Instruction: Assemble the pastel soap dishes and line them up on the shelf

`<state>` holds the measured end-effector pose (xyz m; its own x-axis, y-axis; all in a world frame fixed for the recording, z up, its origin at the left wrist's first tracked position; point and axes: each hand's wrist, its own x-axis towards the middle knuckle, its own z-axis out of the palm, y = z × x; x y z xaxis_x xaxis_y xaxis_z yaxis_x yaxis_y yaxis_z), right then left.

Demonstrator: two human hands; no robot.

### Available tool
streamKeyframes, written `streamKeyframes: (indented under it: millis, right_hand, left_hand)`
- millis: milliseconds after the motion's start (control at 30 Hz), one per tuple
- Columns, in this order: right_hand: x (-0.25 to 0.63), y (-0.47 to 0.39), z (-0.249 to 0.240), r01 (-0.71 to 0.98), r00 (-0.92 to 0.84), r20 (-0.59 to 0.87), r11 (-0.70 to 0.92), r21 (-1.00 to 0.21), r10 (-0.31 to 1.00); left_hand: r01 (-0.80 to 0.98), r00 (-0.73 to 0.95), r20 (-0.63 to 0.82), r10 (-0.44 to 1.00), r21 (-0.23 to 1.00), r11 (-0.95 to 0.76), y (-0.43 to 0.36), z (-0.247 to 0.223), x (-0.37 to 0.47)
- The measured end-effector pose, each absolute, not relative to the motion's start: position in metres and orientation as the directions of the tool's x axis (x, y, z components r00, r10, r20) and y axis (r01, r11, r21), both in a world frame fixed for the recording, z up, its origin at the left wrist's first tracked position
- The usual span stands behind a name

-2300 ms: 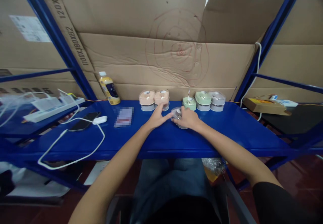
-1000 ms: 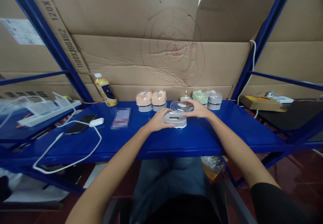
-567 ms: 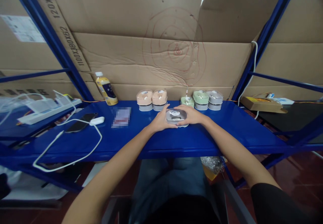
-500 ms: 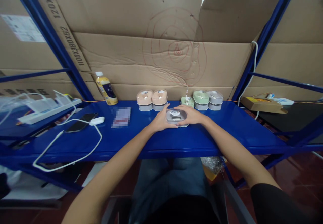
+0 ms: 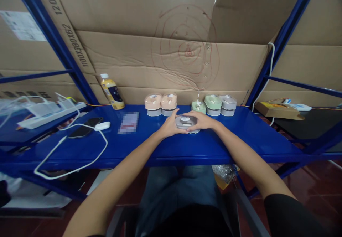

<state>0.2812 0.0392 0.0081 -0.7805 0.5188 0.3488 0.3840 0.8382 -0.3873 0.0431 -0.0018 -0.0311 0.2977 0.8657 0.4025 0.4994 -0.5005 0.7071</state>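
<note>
Between my two hands is a grey container with a clear lid, low over the front half of the blue table. My left hand wraps its left side, thumb toward the near edge. From the right, my right hand grips the same container, fingers over its far side. A white base edge shows beneath it. Just behind stands a green container, partly hidden by my right hand. Another green container and a grey one stand to its right. Two peach containers are behind my left hand.
At the left are a yellow bottle, a blurred flat packet, a black phone and a looping white cable. A power strip lies farther left. Cardboard walls the back between blue posts.
The container tilts slightly in my hands, and my right fingers have shifted a little on it. The whole view has moved slightly; everything else stays in place.
</note>
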Motion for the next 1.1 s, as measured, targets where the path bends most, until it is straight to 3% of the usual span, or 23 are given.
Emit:
streamKeyframes:
  millis: [200, 333, 467, 533, 633, 800, 900, 1000, 1100]
  right_hand:
    - [0.290, 0.035, 0.006, 0.441, -0.778, 0.287, 0.810, -0.385, 0.560]
    - [0.293, 0.033, 0.009, 0.531, -0.698, 0.332, 0.770, -0.354, 0.634]
    - [0.291, 0.037, 0.023, 0.751, -0.372, 0.486, 0.564, -0.343, 0.791]
    - [0.287, 0.045, 0.031, 0.827, -0.185, 0.556, 0.434, -0.358, 0.810]
    - [0.274, 0.066, 0.038, 0.886, -0.053, 0.605, 0.317, -0.339, 0.794]
    - [0.248, 0.101, 0.028, 0.909, -0.004, 0.609, 0.257, -0.329, 0.793]
    - [0.239, 0.112, 0.022, 0.867, 0.025, 0.634, 0.300, -0.399, 0.773]
    - [0.237, 0.115, 0.021, 0.869, 0.018, 0.640, 0.305, -0.390, 0.768]
    - [0.237, 0.111, 0.023, 0.884, -0.006, 0.655, 0.309, -0.349, 0.756]
  left_hand:
    - [0.574, 0.320, 0.370, 0.872, 0.656, -0.490, 0.000, -0.032, 0.038]
    - [0.538, 0.299, 0.441, 0.846, 0.655, -0.531, 0.004, -0.033, 0.034]
    - [0.589, 0.176, 0.619, 0.765, 0.556, -0.586, 0.007, -0.030, 0.031]
    - [0.646, 0.130, 0.687, 0.715, 0.489, -0.586, 0.007, -0.027, 0.031]
    - [0.697, 0.112, 0.716, 0.689, 0.438, -0.568, 0.004, -0.025, 0.033]
    - [0.744, 0.132, 0.695, 0.707, 0.402, -0.534, -0.005, -0.020, 0.038]
    - [0.813, 0.193, 0.690, 0.698, 0.286, -0.508, -0.001, -0.008, 0.040]
    - [0.859, 0.234, 0.695, 0.680, 0.181, -0.480, 0.015, 0.008, 0.046]
    - [0.883, 0.190, 0.688, 0.700, 0.193, -0.428, 0.039, 0.016, 0.053]
